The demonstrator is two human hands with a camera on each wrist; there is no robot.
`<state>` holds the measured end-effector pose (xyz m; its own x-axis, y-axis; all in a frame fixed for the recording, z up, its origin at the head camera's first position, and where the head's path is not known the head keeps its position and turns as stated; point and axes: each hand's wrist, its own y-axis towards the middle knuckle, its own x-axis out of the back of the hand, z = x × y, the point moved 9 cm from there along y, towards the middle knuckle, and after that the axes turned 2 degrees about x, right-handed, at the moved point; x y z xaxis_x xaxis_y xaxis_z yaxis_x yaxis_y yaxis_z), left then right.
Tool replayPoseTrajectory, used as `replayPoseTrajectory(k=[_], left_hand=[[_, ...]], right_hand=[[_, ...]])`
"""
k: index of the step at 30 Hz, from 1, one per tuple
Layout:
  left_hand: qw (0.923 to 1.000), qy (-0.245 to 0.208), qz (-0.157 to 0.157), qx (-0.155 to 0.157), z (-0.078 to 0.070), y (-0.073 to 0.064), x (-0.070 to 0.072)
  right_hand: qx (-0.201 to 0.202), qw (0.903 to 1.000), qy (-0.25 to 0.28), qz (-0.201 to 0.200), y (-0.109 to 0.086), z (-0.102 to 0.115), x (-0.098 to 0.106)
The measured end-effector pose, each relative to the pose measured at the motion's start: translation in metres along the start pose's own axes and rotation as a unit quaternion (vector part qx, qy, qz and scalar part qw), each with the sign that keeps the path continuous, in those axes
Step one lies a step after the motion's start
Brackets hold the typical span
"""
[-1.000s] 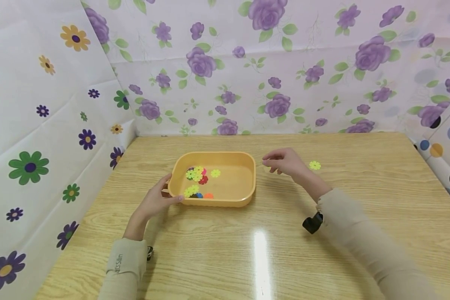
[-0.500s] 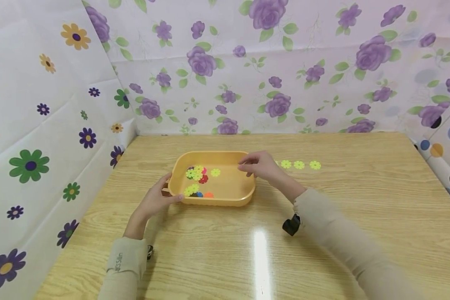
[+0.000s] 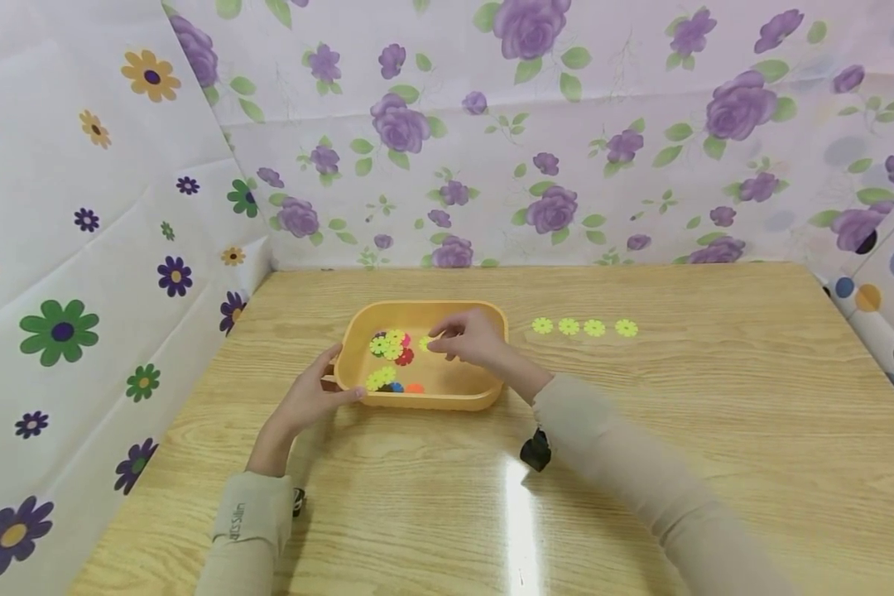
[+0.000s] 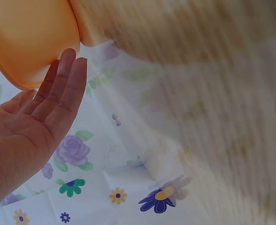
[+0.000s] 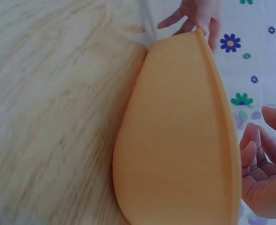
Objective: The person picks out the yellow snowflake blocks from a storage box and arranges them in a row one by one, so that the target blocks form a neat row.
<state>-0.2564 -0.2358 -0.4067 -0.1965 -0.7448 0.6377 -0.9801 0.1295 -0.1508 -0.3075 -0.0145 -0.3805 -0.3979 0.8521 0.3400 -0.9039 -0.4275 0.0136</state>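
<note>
My right hand (image 3: pixel 473 338)—fingers parted, empty—might fumble the nearest yellow flower (image 3: pixel 423 343) if my left hand (image 3: pixel 309 401), gripping the tray (image 3: pixel 432 402), slips.

Lemon-yellow flower-shaped pieces (image 3: pixel 569 326) stand out against the blond, wood-grained surface (image 3: pixel 402 480) on my head view, beside a plain orange-yellow tray (image 3: pixel 420 403) showing more yellow plus a red piece (image 3: pixel 405 357), a blue piece (image 3: pixel 396 387) and an orange piece (image 3: pixel 415 388). I see purple roses and green leaves across the pale backdrop (image 3: pixel 484 157), green, purple and yellow-orange daisies on the white cloth at left (image 3: pixel 104 257), and multicoloured dots on the white cloth at right (image 3: pixel 875 273). Both sleeves (image 3: pixel 246 530) are beige, the left printed with dark lettering.
</note>
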Motion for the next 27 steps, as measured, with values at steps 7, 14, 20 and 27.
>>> replayPoseTrajectory(k=[7, 14, 20, 27], left_hand=[[1.0000, -0.001, 0.002, 0.007, 0.007, 0.002, 0.000], [1.0000, -0.006, 0.001, -0.008, 0.003, -0.001, 0.000], [0.9999, -0.003, 0.000, -0.010, 0.005, 0.001, -0.001], [0.9998, -0.009, 0.003, -0.018, 0.002, 0.001, -0.002]], right_hand=[[0.010, 0.9999, -0.002, 0.012, 0.013, 0.006, -0.034], [0.027, 0.9986, -0.045, 0.010, 0.022, 0.008, -0.053], [0.017, 0.9959, -0.088, 0.010, 0.028, 0.003, -0.068], [-0.013, 0.9903, -0.127, 0.055, 0.035, -0.005, -0.085]])
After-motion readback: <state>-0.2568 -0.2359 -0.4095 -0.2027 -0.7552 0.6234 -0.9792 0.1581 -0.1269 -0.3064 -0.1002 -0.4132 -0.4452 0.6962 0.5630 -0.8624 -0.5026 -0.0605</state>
